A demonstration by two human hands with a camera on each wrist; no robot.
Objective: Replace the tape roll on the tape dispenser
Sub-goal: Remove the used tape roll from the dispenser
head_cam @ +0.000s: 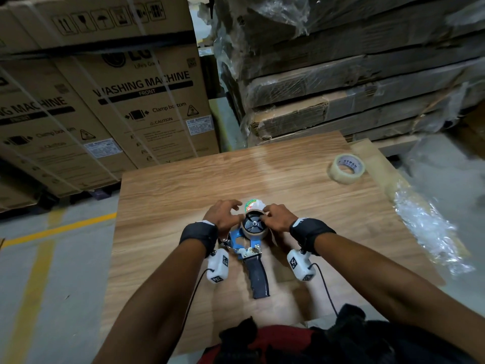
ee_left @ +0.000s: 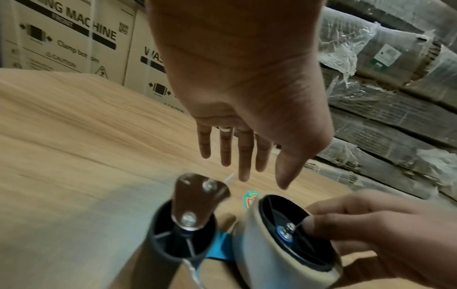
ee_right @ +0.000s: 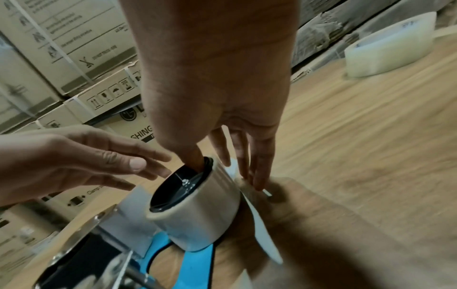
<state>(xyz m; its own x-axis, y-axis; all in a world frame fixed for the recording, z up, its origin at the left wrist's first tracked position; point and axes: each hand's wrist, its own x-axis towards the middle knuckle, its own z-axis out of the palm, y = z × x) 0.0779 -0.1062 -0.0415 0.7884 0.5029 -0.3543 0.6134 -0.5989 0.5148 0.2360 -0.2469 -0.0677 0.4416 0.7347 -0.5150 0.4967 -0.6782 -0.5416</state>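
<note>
The tape dispenser, with a blue frame and a black handle, lies on the wooden table in front of me. Its black hub carries a tan, nearly used-up tape roll. My right hand pinches this roll's wall, thumb inside the rim and fingers down the outside. My left hand hovers just left of the roll with straight fingers and holds nothing. A full clear tape roll lies flat at the far right of the table.
A round green-and-red sticker lies just beyond the dispenser. Washing machine cartons stand behind the table on the left. Plastic-wrapped flat cartons are stacked on the right. Crumpled clear wrap lies along the table's right edge.
</note>
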